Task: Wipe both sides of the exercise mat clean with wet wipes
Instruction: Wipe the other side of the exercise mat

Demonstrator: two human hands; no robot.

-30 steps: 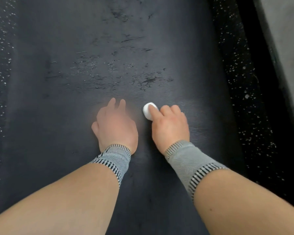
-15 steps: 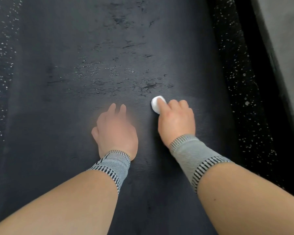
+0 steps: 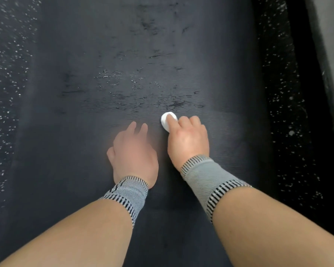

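Note:
A dark grey ribbed exercise mat [image 3: 139,45] lies flat and fills the middle of the head view, with wet streaks across its centre. My right hand [image 3: 187,139] holds a small bunched white wet wipe [image 3: 165,120] against the mat, its curled fingers over the wipe. My left hand [image 3: 132,151] rests on the mat just left of it, fingers extended and touching the surface, holding nothing. Both wrists wear grey striped bands.
Black floor with white speckles [image 3: 6,93] borders the mat on the left and the same floor [image 3: 285,112] on the right. A grey wall base [image 3: 328,45] runs along the far right edge.
My right hand slid the wipe right and slightly forward across the mat, then a little back to the left. My left hand stayed in place.

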